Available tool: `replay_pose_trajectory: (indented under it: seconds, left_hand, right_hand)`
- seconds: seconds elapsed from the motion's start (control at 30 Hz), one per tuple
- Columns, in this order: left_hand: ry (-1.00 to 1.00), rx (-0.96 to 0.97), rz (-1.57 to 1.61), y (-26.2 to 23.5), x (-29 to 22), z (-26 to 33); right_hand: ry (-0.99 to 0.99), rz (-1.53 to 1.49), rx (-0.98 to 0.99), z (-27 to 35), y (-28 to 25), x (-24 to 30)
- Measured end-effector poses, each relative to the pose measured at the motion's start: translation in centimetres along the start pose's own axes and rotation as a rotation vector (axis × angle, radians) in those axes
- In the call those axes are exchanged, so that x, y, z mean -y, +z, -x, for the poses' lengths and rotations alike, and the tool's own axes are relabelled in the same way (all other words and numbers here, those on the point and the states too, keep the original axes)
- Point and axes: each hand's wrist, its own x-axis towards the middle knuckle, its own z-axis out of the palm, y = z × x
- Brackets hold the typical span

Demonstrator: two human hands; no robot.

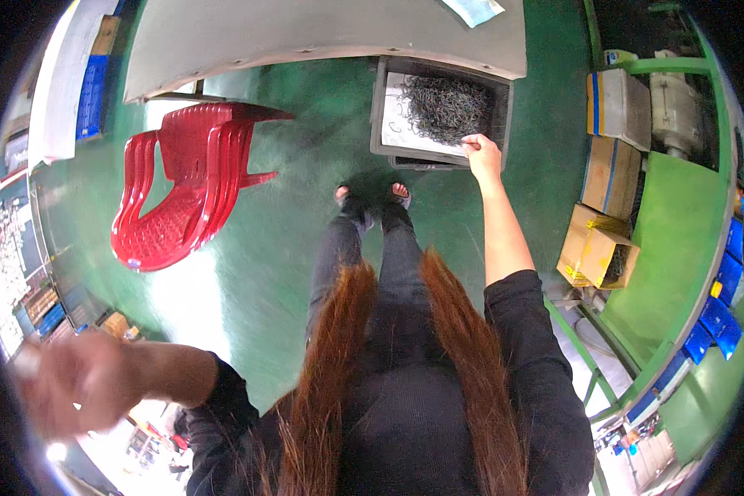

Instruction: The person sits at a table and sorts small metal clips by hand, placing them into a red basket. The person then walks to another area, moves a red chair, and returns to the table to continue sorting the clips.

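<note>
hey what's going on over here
The right hand is at the near edge of a grey bin holding many thin black pieces. It is in a pinch, but whether it grips a piece is too small to tell. The left hand is off to the left, blurred, away from the bin. Stacked red chairs stand left of the bin.

Fisheye view, brightly lit overall, with black vignetting at the corners. White glare lies on the glossy green floor (298, 236) just below the stacked red plastic chairs (186, 153), whose surfaces carry small highlights. The left hand (83, 384) is smeared by blur; the right hand (483, 155) is comparatively sharp. The grey tabletop (322, 29) bows along its near edge. The lower left margin is overexposed; the upper right, dim.
</note>
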Motion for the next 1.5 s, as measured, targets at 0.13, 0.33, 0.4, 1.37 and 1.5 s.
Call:
replay_pose_trajectory:
  seconds: [0.13, 0.33, 0.4, 1.37, 1.5]
  left_hand:
    - [-0.758, 0.215, 0.326, 9.3, 7.4, 10.2]
    - [-0.758, 1.099, 1.124, 26.2, 7.2, 17.1]
    - [-0.766, 1.238, 1.336, 27.6, 6.3, 20.2]
    - [-0.930, 1.269, 1.251, 28.5, 7.0, 27.8]
    - [-0.928, 1.296, 1.236, 28.5, 7.4, 27.7]
  right_hand:
    - [-0.057, 0.271, -0.038, -1.9, 1.2, 0.4]
    - [0.003, 0.204, -0.115, -7.5, 2.5, -3.0]
    - [-0.036, 0.192, -0.146, -9.4, 3.5, -3.5]
    - [0.020, -0.100, -0.058, -12.0, 4.1, -6.1]
    - [0.335, -1.168, 0.049, -10.5, 2.8, -6.1]
